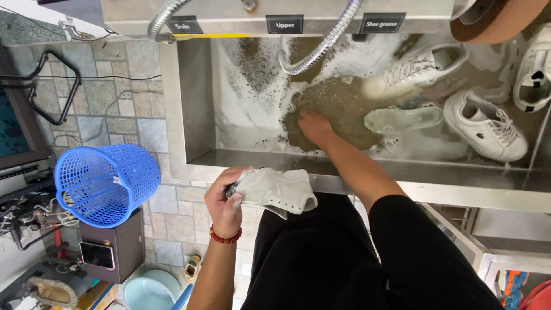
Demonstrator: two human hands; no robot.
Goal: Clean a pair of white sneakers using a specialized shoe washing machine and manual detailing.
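My left hand [224, 201], with a red bead bracelet at the wrist, grips a pale grey-white shoe [278, 192] just in front of the steel sink's front rim [436, 189]. My right hand [313, 126] reaches down into the murky, foamy water, partly submerged; whether it holds anything is hidden. To its right lie a clear shoe-shaped piece [402, 119] in the water and white sneakers [488, 129], [416, 69].
A flexible metal hose [321, 49] hangs into the sink. A third white sneaker [534, 72] sits at the far right. A blue plastic basket [106, 183] stands on a dark box at left, above a tiled floor [123, 117] with cables and a light blue basin [149, 290].
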